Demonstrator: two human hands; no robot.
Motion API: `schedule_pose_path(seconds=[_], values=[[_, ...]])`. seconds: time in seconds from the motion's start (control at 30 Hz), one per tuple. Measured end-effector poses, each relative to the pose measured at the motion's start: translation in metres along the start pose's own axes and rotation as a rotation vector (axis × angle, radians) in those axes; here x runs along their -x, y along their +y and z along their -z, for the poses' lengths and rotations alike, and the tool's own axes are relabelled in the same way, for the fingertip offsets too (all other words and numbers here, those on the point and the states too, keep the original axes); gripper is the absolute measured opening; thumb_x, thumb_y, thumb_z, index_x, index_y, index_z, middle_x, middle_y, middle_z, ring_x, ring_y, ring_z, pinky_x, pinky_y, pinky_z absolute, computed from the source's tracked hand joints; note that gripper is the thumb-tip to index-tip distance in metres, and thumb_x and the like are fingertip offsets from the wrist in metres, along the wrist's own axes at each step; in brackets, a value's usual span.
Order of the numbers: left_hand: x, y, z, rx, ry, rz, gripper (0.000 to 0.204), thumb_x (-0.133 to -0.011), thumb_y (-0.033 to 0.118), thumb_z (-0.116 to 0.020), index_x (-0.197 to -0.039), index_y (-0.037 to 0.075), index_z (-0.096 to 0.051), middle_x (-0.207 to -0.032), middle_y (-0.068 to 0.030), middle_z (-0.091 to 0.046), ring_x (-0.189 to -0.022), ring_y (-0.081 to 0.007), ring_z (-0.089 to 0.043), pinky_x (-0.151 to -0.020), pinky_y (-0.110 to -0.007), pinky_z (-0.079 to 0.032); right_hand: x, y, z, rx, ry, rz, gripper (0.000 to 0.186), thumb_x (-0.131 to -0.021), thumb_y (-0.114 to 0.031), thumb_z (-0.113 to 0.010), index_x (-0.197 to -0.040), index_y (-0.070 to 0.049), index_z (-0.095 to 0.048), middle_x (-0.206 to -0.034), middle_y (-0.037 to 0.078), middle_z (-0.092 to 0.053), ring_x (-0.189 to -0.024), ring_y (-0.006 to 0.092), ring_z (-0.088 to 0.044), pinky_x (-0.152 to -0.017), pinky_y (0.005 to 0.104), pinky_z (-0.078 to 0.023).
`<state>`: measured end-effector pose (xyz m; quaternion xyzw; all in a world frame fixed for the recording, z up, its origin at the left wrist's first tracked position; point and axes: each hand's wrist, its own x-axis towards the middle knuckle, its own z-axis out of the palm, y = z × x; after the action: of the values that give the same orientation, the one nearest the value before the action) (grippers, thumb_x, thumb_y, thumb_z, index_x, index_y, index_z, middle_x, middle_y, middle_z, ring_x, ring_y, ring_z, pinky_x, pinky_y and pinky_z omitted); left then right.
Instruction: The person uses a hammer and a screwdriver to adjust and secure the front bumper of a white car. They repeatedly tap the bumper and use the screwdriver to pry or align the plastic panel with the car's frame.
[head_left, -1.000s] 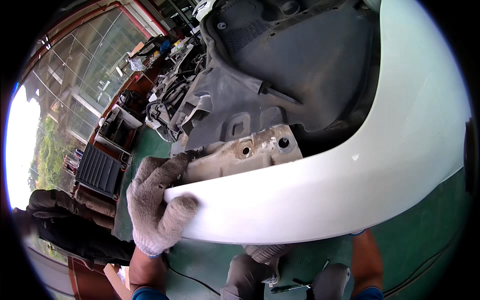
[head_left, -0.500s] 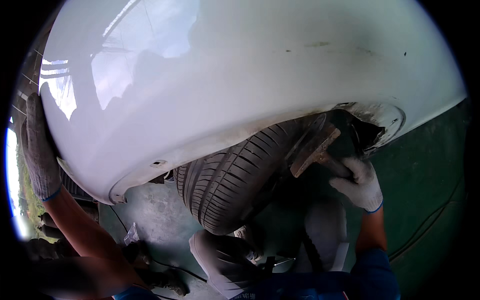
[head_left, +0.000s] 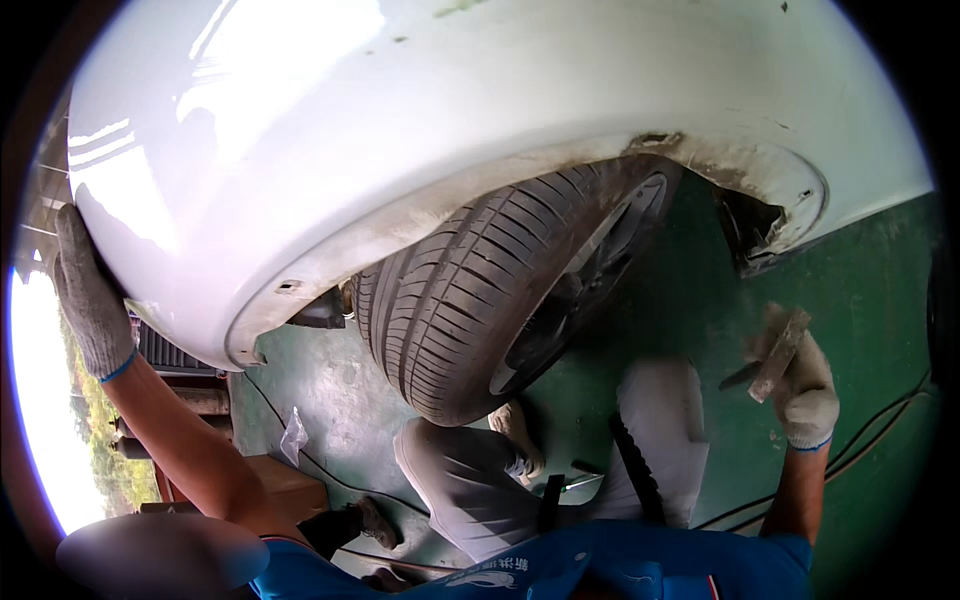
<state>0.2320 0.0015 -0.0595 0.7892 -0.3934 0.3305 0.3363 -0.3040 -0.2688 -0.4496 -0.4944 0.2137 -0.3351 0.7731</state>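
A white car fender [head_left: 480, 80] fills the upper view, with dirt and a damaged edge along its wheel arch. Below the arch is a black tyre [head_left: 460, 290] with a spoked wheel. My left hand [head_left: 92, 290], in a knit glove, rests against the fender's left edge with fingers stretched out. My right hand [head_left: 805, 390], also gloved, grips a rusty hammer [head_left: 778, 360] out to the right, below the arch and apart from the car. The hammer head is slightly blurred, and part of its handle is hidden by the hand.
Green floor [head_left: 860, 290] carries black cables and hoses [head_left: 900, 400], a small plastic bag [head_left: 293, 437] and a cardboard box [head_left: 285, 475]. My bent knees are under the tyre. Another person's dark boot [head_left: 377, 522] shows at lower left.
The view swung from the fender's inner side to the wheel arch. Since half a second ago, the hammer moved out from beside the tyre, right and down; my left hand stayed on the fender.
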Motion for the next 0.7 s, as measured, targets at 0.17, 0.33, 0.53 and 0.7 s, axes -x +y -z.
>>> schedule_pose_path(seconds=[0.17, 0.33, 0.53, 0.7], values=[[-0.007, -0.007, 0.001, -0.076, 0.010, -0.108, 0.068, -0.111, 0.054, -0.039, -0.147, -0.002, -0.056, -0.136, -0.0226, -0.065, -0.122, -0.0282, -0.067, -0.104, -0.042, -0.053, 0.001, -0.039, -0.026, 0.089, 0.199, -0.025, 0.072, -0.066, -0.041, -0.084, -0.115, 0.006, -0.061, -0.074, 0.003, -0.054, -0.074, 0.0176, -0.054, -0.102, 0.0397, -0.049], [-0.004, -0.006, 0.003, 0.004, -0.038, -0.100, 0.068, -0.109, 0.053, -0.043, -0.145, -0.003, -0.057, -0.135, -0.0243, -0.065, -0.124, -0.0286, -0.066, -0.105, -0.043, -0.052, 0.015, -0.044, -0.015, -0.440, -0.069, 0.442, 0.047, -0.079, -0.039, -0.082, -0.099, -0.002, -0.060, -0.079, 0.005, -0.056, -0.084, 0.0190, -0.059, -0.100, 0.0470, -0.052], [0.018, 0.030, -0.006, 0.021, 0.022, -0.005, 0.080, -0.102, 0.063, -0.053, -0.140, -0.007, -0.060, -0.131, -0.0273, -0.066, -0.120, -0.0308, -0.064, -0.108, -0.043, -0.045, 0.038, 0.027, -0.023, -0.385, 0.390, 0.024, 0.026, -0.082, -0.016, -0.075, -0.104, -0.005, -0.065, -0.079, 0.008, -0.059, -0.057, 0.0161, -0.053, -0.041, 0.0258, -0.037], [0.025, 0.033, -0.010, -0.024, 0.000, 0.052, 0.091, -0.094, 0.073, -0.057, -0.133, -0.009, -0.064, -0.111, -0.0269, -0.071, -0.102, -0.0349, -0.070, -0.094, -0.050, -0.052, -0.012, 0.060, -0.062, -0.823, 0.121, -0.036, 0.023, -0.086, -0.012, -0.078, -0.107, -0.014, -0.070, -0.076, 0.002, -0.057, -0.048, 0.0103, -0.036, -0.042, 0.0260, -0.028]])
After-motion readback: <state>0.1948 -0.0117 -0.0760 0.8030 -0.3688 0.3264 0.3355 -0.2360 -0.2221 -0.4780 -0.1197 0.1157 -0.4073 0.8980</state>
